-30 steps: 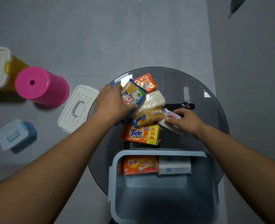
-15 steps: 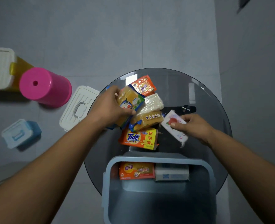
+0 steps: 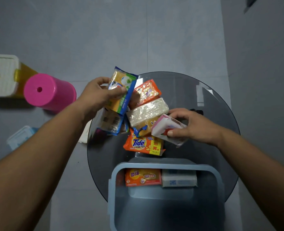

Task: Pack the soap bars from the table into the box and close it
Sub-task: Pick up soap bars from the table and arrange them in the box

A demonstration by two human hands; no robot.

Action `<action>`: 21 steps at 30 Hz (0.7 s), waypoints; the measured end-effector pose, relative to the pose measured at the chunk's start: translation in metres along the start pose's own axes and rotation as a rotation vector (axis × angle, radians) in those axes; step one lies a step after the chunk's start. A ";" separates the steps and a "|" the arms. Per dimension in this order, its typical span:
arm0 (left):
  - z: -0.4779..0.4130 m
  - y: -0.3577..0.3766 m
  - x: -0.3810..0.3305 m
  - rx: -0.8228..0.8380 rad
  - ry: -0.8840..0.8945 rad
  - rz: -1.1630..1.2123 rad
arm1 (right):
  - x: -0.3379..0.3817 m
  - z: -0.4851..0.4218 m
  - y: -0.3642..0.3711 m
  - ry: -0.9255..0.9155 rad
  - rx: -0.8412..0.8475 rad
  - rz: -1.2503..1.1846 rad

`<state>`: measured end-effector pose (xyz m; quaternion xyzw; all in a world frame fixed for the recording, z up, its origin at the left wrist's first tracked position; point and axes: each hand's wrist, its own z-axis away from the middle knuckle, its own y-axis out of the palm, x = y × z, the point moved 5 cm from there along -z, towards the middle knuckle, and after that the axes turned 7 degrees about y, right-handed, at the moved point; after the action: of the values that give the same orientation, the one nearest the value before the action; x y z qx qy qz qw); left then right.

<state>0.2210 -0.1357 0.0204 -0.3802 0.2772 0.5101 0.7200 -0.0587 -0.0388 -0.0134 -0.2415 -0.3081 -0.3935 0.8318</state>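
Head camera looks steeply down over table (image 3: 221, 114).

A grey tiled floor (image 3: 104, 39) fills most of the view from above. At the left, a bright pink plastic stool (image 3: 46, 91) stands on it, with a small round hole in its flat top. Just behind the stool, at the left edge, sits a yellow container with a white ribbed lid (image 3: 2, 75). Nearer, lower left, a small light blue container with a pale lid (image 3: 19, 137) rests on the floor, partly hidden. A dark object (image 3: 250, 3) shows at the top right corner, too cut off to identify.
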 end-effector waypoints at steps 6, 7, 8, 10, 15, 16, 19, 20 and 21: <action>0.018 -0.017 0.034 -0.022 -0.054 0.104 | -0.009 -0.004 0.014 0.023 0.065 -0.103; 0.020 -0.022 0.041 -0.028 -0.065 0.125 | -0.010 -0.002 0.016 0.031 0.070 -0.051; 0.022 -0.025 0.047 -0.032 -0.081 0.142 | -0.009 0.000 0.017 0.037 0.056 0.002; 0.027 -0.029 0.057 -0.037 -0.106 0.158 | -0.005 0.002 0.018 0.017 -0.013 0.032; 0.027 -0.028 0.065 -0.013 -0.115 0.165 | 0.023 0.001 0.030 -0.068 -0.031 -0.015; 0.026 -0.028 0.067 -0.005 -0.124 0.141 | 0.027 -0.001 0.034 -0.071 0.000 0.034; 0.024 -0.029 0.069 0.044 -0.138 0.005 | 0.031 -0.009 0.046 -0.100 0.047 0.189; 0.024 -0.029 0.069 0.062 -0.149 -0.023 | 0.029 -0.011 0.049 -0.100 0.031 0.217; 0.023 -0.029 0.069 0.076 -0.168 -0.036 | 0.028 -0.012 0.050 -0.099 0.005 0.235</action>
<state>0.2712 -0.0860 -0.0134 -0.3134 0.2280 0.5162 0.7638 -0.0012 -0.0322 -0.0105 -0.2932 -0.3190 -0.2801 0.8566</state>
